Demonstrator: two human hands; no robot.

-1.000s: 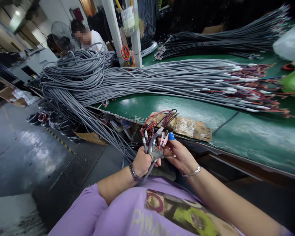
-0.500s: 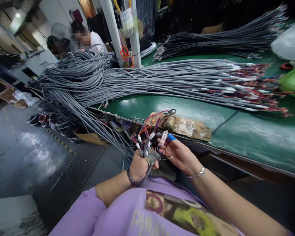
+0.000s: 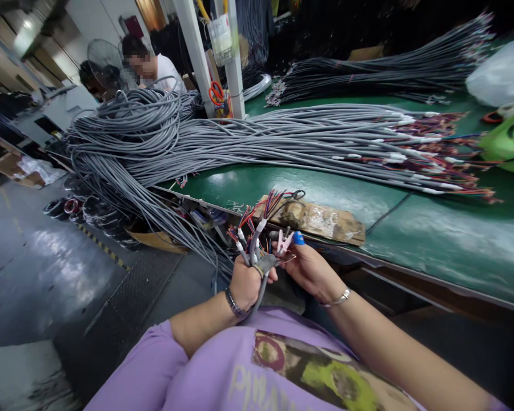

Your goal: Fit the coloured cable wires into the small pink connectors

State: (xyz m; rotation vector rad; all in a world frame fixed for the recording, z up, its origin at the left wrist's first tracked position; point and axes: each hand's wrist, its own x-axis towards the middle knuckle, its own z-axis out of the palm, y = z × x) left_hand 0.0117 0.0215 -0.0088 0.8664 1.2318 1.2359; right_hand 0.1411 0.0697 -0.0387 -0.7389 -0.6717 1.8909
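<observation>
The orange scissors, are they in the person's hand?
No, the orange scissors hang by the white post far back on the green table, while the left hand grips grey cables.

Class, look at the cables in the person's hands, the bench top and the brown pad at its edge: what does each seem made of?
Cables: grey matte sheath, probably plastic, with thin coloured insulated wires fanning out of the ends. Bench top: green sheet with soft glare, likely rubber or vinyl matting. Brown pad: looks like cardboard under glossy tape, worn and crinkled. The left hand grips the cables; the right hand touches them.
</observation>
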